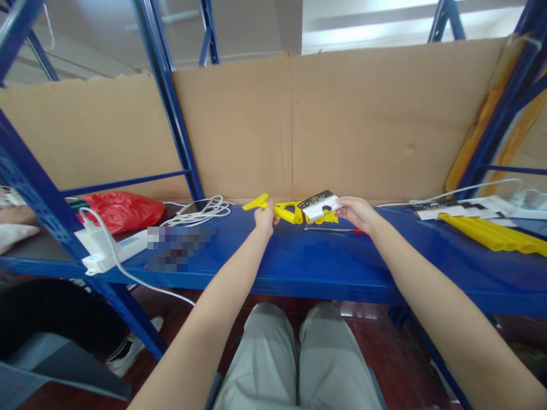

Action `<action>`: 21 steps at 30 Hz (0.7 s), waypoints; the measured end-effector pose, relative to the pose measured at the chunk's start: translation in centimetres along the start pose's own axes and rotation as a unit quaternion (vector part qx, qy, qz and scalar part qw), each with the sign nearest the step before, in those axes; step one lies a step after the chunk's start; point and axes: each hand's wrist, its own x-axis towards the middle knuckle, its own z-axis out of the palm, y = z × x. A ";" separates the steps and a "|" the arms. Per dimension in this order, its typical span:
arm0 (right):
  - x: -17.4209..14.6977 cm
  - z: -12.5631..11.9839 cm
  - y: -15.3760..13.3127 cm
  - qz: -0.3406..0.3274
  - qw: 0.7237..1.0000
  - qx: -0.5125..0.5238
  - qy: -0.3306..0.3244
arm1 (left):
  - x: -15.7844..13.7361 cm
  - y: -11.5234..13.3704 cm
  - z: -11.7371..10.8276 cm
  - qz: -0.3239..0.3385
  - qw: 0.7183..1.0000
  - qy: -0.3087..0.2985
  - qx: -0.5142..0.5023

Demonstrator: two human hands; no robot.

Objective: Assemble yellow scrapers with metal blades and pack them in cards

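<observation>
My left hand (265, 217) is closed around a yellow T-shaped plastic piece (256, 201), which sticks out past the fingers over the table. My right hand (358, 213) pinches the edge of a black-and-white printed card (318, 206) and holds it tilted. Behind and under the card, more yellow plastic parts (294, 215) show, partly hidden by it. A thin metal-shafted tool with a red end, looking like a screwdriver (329, 229), lies on the blue table just below my right hand.
On the right, yellow tubes (491, 232) lie beside several printed cards (453, 209). To the left are a white power strip (123, 250), coiled white cable (207, 210) and a red plastic bag (123, 210). A cardboard sheet (239, 131) stands behind. Another person's leg (55, 319) shows at lower left.
</observation>
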 end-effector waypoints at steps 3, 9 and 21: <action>-0.1 0.7 0.4 -0.009 0.999 -0.024 -0.035 | 0.2 0.0 0.0 0.000 1.000 0.010 -0.014; -0.7 2.9 2.0 -0.076 0.991 -0.080 -0.071 | 0.6 -0.6 0.5 -0.045 0.996 -0.064 -0.038; -0.6 4.7 2.9 -0.192 0.966 -0.170 0.015 | -0.3 -0.9 1.4 -0.064 0.965 -0.240 -0.084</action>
